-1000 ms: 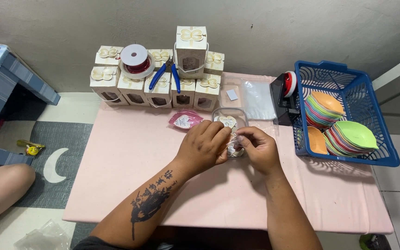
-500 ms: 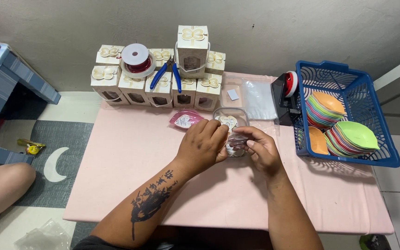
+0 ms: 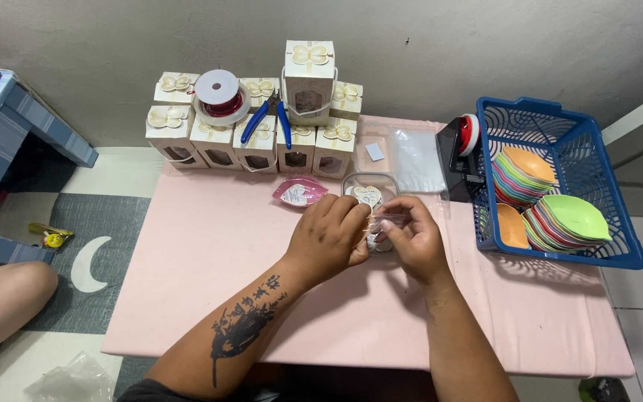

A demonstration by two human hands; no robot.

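Head view, left hand [image 3: 329,238] and right hand [image 3: 411,237] pinching small clear packet [image 3: 381,227]

Cream gift boxes [image 3: 254,141] stand in rows at the back of the pink worktop [image 3: 210,260], bearing a red ribbon spool [image 3: 222,93] and blue pliers [image 3: 269,119]. A blue basket [image 3: 560,126] on the right holds stacked coloured leaf-shaped dishes [image 3: 552,201].

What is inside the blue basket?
The blue basket holds stacks of leaf-shaped dishes: a multicoloured stack topped orange, one topped green, and an orange dish low down. The basket floor beneath them is covered.
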